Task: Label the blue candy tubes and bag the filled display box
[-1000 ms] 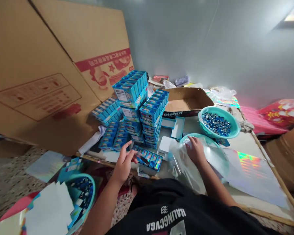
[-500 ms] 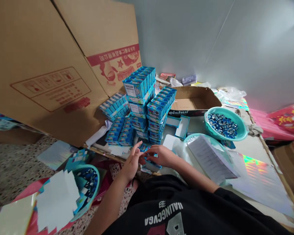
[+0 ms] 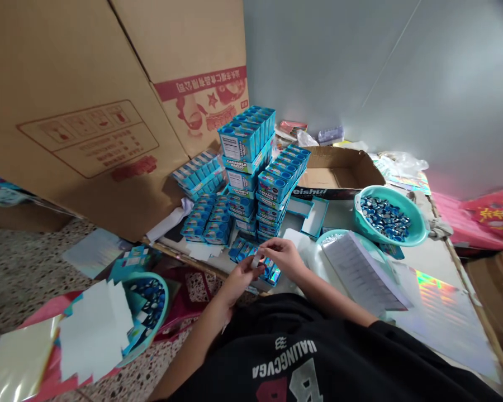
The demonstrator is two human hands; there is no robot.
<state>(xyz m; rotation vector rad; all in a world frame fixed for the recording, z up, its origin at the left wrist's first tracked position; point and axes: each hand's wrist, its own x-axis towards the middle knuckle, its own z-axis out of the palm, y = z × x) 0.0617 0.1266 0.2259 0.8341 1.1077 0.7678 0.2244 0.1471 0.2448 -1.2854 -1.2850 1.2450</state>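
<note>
My left hand and my right hand meet at the near edge of the low table. Between their fingertips they pinch a small pale piece, too small to name. Just beyond the fingers lies a tray of small blue boxes. Behind it rise stacks of blue boxes. A pad of white lined sheets lies to the right of my right forearm.
A teal bowl of blue-and-silver pieces sits at the right, next to an open brown carton. Large cardboard boxes stand at the left. On the floor a teal basket holds blue items, under white sheets. Holographic sheets cover the table's right.
My right hand left the clear plastic on the right and came to meet my left hand. Both now pinch the small piece, lifted slightly above the tray. The view has shifted left.
</note>
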